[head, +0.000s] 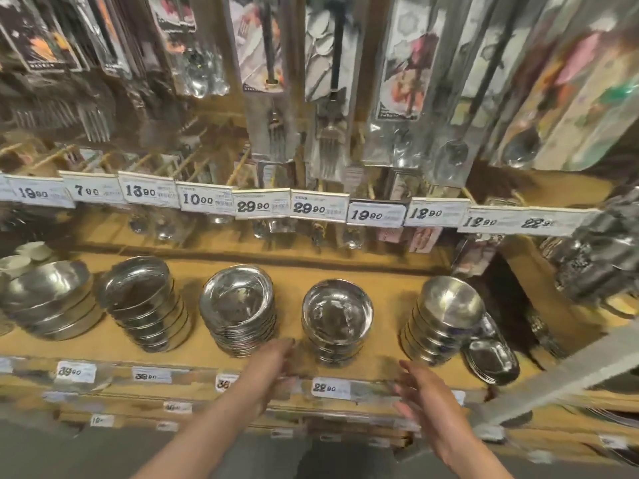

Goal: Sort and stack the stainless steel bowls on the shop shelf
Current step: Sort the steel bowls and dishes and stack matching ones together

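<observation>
Bowls (337, 319) stacked on shelf (193, 344), between both empty hands (423, 392).

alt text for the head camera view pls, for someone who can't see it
Two open bare hands, left hand and right hand, reach toward a stack of steel bowls on a wooden shop shelf. Four more bowl stacks flank it, with price tags and packaged cutlery hanging above.

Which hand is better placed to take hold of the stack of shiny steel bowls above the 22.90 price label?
Probably the left hand: its open fingers reach almost to the stack of shiny steel bowls, just left of its base. The right hand, also open, is lower, near the wooden shelf edge.
</observation>
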`<action>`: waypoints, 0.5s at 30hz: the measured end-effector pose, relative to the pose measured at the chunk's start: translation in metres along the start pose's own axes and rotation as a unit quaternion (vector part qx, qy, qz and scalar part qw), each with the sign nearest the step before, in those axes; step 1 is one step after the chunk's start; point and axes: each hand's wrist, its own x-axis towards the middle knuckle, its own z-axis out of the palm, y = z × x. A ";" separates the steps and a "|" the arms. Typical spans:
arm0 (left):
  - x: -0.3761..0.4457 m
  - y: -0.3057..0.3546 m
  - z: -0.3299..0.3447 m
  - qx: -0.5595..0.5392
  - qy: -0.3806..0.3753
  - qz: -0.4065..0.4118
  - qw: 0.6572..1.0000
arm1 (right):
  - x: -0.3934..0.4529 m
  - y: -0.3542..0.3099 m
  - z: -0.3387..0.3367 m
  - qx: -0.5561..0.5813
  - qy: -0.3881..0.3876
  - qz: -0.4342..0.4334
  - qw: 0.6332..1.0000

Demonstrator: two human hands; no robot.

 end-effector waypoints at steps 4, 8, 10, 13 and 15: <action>0.014 0.000 0.011 -0.002 0.009 -0.013 1.000 | 0.018 -0.005 0.012 -0.037 -0.051 -0.012 0.998; 0.022 -0.001 0.017 -0.002 0.007 -0.020 1.000 | 0.034 -0.006 0.019 -0.061 -0.080 -0.013 0.995; 0.024 -0.001 0.019 0.004 0.005 -0.022 1.000 | 0.042 -0.006 0.020 -0.069 -0.085 -0.006 0.994; 0.027 0.001 0.021 0.004 0.000 -0.020 1.000 | 0.054 -0.008 0.024 -0.064 -0.090 0.003 0.994; 0.029 0.001 0.023 0.004 -0.006 -0.019 1.000 | 0.060 -0.011 0.028 -0.062 -0.093 0.002 0.994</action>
